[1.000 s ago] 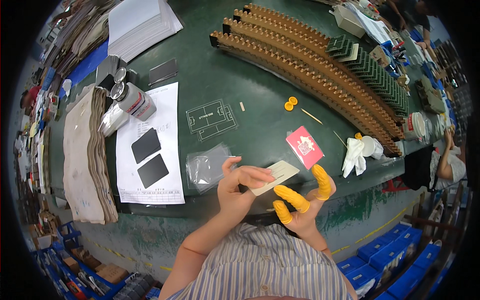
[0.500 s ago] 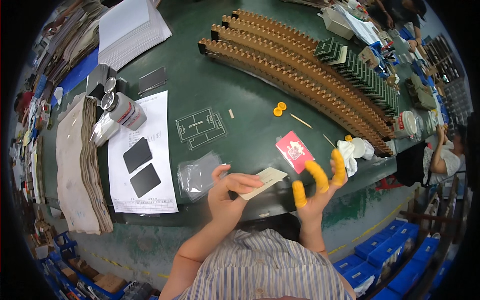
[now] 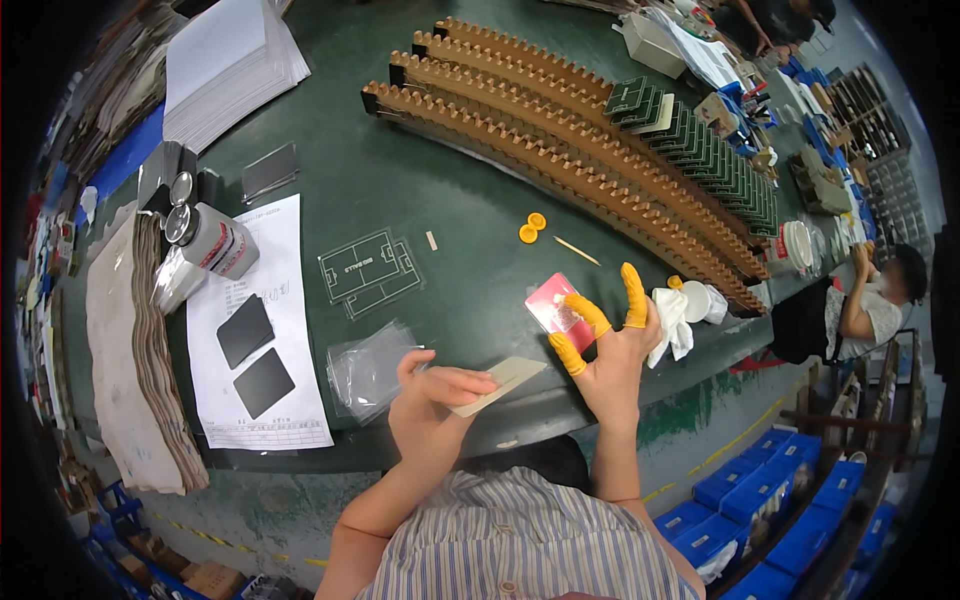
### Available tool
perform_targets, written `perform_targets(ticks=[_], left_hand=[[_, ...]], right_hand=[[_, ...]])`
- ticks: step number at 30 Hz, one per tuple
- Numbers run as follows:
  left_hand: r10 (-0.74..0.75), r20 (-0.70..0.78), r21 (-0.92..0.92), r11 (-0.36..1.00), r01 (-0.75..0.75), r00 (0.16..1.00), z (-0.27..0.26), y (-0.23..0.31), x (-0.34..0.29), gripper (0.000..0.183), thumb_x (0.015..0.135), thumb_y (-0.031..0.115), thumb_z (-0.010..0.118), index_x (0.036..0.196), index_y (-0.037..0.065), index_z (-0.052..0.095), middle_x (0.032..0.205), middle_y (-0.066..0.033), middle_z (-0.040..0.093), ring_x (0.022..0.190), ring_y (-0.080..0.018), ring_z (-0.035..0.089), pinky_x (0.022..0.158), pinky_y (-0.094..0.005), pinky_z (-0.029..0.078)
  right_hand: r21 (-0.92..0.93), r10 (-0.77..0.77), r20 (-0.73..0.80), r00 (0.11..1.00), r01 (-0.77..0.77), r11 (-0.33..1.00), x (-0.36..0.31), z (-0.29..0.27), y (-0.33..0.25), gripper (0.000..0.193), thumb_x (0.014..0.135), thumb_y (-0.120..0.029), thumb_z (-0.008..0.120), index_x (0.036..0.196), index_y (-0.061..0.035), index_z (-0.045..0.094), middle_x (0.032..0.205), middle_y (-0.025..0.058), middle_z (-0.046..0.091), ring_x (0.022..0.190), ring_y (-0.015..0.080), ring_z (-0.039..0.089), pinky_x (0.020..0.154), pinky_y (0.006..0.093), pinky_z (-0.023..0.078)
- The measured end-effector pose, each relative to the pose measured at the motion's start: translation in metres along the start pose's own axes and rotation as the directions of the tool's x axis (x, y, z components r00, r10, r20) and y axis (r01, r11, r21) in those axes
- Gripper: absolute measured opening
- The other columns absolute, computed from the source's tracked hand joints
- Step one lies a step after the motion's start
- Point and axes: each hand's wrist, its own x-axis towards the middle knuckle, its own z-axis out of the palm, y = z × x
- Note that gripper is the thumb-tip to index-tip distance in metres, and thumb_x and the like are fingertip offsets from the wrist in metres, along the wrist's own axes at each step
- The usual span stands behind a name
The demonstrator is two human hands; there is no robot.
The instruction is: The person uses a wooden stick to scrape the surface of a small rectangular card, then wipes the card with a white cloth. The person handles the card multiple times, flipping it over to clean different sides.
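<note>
Between the thumb and fingers of my left hand is a thin cream-coloured card, tilted above the table's near edge. My right hand wears yellow finger cots on several fingers, which are spread with nothing between them. Those fingers hover over a pink card with a white pattern and hide part of it; I cannot tell whether they touch it. Left of my left hand lies a loose pile of clear plastic sheets. Beyond it are clear sheets with white line markings.
Long wooden slotted racks cross the far table; dark green panels stand in them. Two dark cards lie on a printed paper, near a metal-topped bottle. A toothpick and white cloth are at right. Another person sits farther right.
My right hand has moved in over the pink card, its fingers lower. My left hand keeps the cream card, now slightly lower. The whole view has shifted a little.
</note>
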Motion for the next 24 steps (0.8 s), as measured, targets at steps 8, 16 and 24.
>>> perform_targets(ticks=[8,16,24], left_hand=[[0.02,-0.006,0.001,1.0,-0.02,1.0,-0.001,0.0,0.0,0.029,0.071,-0.003,0.075,0.077,0.013,0.051,0.08,-0.0058,0.068,0.083,-0.0182,0.067,0.103,-0.0386,0.025],[0.011,-0.005,-0.027,1.0,-0.011,1.0,-0.001,0.0,0.0,0.028,0.073,-0.003,0.073,0.078,0.014,0.052,0.082,-0.0053,0.068,0.085,-0.0181,0.067,0.104,-0.0381,0.023],[0.035,-0.001,0.04,0.999,-0.035,0.999,-0.004,-0.002,-0.002,0.023,0.075,0.0,0.071,0.078,0.014,0.053,0.085,-0.0033,0.07,0.089,-0.0178,0.066,0.103,-0.0396,0.022]], right_hand=[[-0.025,0.003,0.019,1.0,-0.003,1.0,0.001,0.002,-0.002,0.039,0.076,-0.044,0.069,0.105,-0.018,0.07,0.145,0.018,0.031,0.126,0.0364,0.022,0.104,0.0492,0.016],[0.089,0.025,-0.086,0.996,-0.017,0.996,-0.002,0.004,0.003,0.038,0.074,-0.036,0.073,0.107,-0.0166,0.068,0.144,0.0157,0.03,0.124,0.0358,0.026,0.104,0.0467,0.02],[0.361,0.025,-0.423,0.906,0.143,0.922,-0.037,0.008,-0.009,0.033,0.072,-0.033,0.071,0.098,-0.0136,0.068,0.131,0.0137,0.04,0.111,0.0314,0.036,0.094,0.0423,0.031]])
